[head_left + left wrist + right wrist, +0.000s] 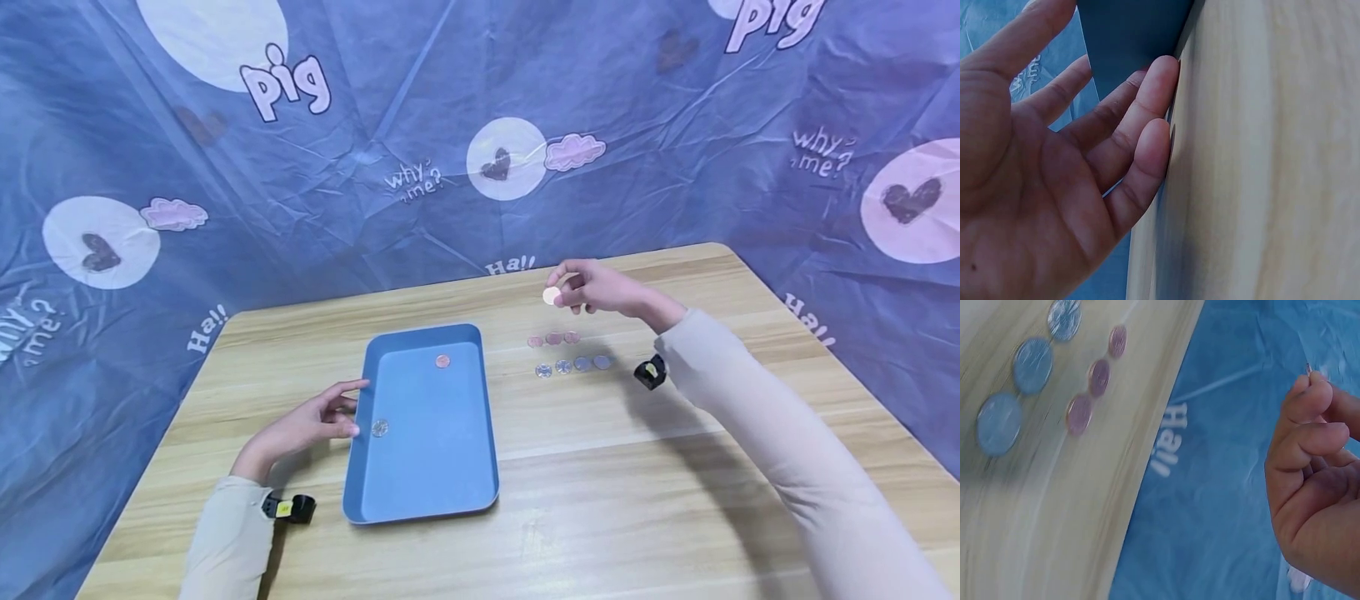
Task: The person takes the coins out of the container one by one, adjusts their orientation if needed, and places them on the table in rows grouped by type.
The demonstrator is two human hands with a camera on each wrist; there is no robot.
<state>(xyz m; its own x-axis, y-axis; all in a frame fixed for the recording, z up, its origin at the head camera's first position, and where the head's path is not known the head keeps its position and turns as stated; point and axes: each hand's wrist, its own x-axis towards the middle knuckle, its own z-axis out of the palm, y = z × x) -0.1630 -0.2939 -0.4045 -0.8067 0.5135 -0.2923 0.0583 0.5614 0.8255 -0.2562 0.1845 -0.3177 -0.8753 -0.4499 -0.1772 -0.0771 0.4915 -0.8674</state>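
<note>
Raised over the back of the table, my right hand [600,287] pinches a pale coin [551,296] between thumb and fingertips; in the right wrist view only the coin's edge [1309,369] shows. Below it lie a row of three copper coins [553,339] and a row of several silver coins [582,364]. My left hand [307,425] rests at the left wall of a blue tray [491,442], fingers loosely bent and fingertips right at the rim. Inside the tray are one copper coin [443,361] towards the back and one silver coin [380,427] by the left wall.
A wooden table [600,508] carries everything. Behind it and along both sides hangs a blue printed cloth [360,208], close to the table's back edge. Black wrist devices [651,372] are strapped at both cuffs.
</note>
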